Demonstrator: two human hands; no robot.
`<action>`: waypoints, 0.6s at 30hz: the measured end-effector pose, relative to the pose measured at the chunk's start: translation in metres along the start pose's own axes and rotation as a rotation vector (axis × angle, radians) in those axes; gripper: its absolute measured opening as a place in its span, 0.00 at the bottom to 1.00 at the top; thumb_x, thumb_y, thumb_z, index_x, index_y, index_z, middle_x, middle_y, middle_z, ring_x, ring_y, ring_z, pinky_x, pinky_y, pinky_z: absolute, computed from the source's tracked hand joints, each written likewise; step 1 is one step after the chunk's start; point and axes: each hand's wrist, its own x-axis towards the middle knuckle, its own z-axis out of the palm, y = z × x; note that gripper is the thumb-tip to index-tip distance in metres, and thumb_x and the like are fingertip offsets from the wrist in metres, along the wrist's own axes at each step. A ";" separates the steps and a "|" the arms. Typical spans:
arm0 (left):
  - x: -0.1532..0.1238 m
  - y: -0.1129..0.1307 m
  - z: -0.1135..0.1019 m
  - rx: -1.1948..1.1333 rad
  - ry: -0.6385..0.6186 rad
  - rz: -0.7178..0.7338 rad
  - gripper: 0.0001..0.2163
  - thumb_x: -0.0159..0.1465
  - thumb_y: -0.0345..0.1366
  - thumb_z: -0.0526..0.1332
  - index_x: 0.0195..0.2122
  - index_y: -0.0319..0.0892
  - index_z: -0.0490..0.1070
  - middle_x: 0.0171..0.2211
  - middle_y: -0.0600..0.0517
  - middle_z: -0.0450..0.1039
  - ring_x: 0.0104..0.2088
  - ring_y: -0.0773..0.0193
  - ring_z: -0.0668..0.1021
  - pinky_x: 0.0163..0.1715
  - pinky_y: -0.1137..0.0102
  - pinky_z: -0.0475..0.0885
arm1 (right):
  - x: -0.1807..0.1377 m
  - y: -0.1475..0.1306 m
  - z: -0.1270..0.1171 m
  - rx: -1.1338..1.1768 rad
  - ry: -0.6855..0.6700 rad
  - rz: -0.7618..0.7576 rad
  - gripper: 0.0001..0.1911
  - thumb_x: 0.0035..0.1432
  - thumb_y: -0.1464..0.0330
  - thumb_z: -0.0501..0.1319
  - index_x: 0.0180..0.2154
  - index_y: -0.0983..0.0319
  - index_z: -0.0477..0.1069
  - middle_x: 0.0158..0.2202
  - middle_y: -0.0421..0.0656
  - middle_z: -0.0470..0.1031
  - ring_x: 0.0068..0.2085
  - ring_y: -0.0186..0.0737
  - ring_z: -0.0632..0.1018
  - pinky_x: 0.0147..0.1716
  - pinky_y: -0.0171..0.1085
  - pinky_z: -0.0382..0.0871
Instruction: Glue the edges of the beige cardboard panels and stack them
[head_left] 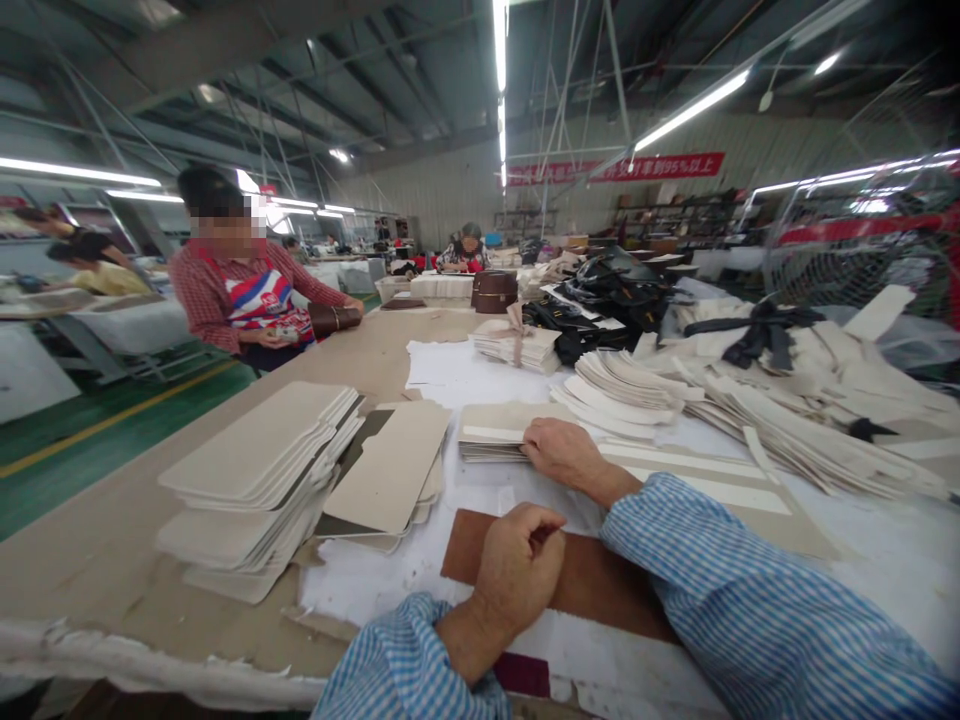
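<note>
My right hand [566, 455] is at the right end of a small stack of beige panels [491, 420] with a white strip along the front edge. Its fingers are closed on the end of a panel there; the exact grip is partly hidden. Closer to me, my left hand [521, 560] has its fingers curled together above a brown leather-like strip [600, 580]. Whatever may be between those fingertips is too small to make out. The brown strip lies flat on white sheeting, partly under my right sleeve.
Piles of beige panels [259, 440] and cut-out beige pieces [394, 465] stand on the left. Bundled pale strips [630, 385] and a long beige panel with white strips [697, 480] lie right. A co-worker [240, 280] stands beyond the table's left edge; a fan [862, 230] is at right.
</note>
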 end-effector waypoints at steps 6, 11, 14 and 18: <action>0.000 -0.005 0.000 0.057 0.004 0.062 0.09 0.61 0.27 0.61 0.37 0.43 0.81 0.35 0.50 0.83 0.37 0.60 0.83 0.40 0.66 0.75 | 0.004 0.017 -0.037 0.022 0.299 0.055 0.14 0.74 0.69 0.55 0.40 0.63 0.79 0.42 0.50 0.80 0.46 0.48 0.78 0.45 0.41 0.69; 0.003 -0.005 -0.001 0.076 -0.051 0.241 0.09 0.60 0.26 0.62 0.35 0.43 0.81 0.31 0.52 0.82 0.30 0.63 0.81 0.32 0.70 0.73 | -0.039 0.018 -0.088 -0.027 0.648 -0.080 0.12 0.74 0.68 0.56 0.40 0.62 0.78 0.41 0.49 0.80 0.44 0.48 0.77 0.45 0.43 0.70; -0.008 0.013 -0.008 0.028 -0.109 0.380 0.07 0.61 0.28 0.62 0.35 0.43 0.80 0.28 0.52 0.80 0.27 0.66 0.79 0.28 0.72 0.72 | -0.093 0.011 -0.107 -0.089 0.836 -0.249 0.08 0.73 0.72 0.59 0.40 0.61 0.76 0.38 0.47 0.80 0.39 0.45 0.77 0.41 0.42 0.71; -0.043 0.056 -0.036 -0.027 -0.031 0.682 0.10 0.63 0.25 0.63 0.43 0.43 0.77 0.32 0.51 0.81 0.31 0.66 0.80 0.33 0.71 0.75 | -0.173 -0.003 -0.098 -0.085 0.681 -0.245 0.05 0.70 0.75 0.61 0.43 0.63 0.75 0.38 0.47 0.80 0.38 0.44 0.76 0.40 0.42 0.71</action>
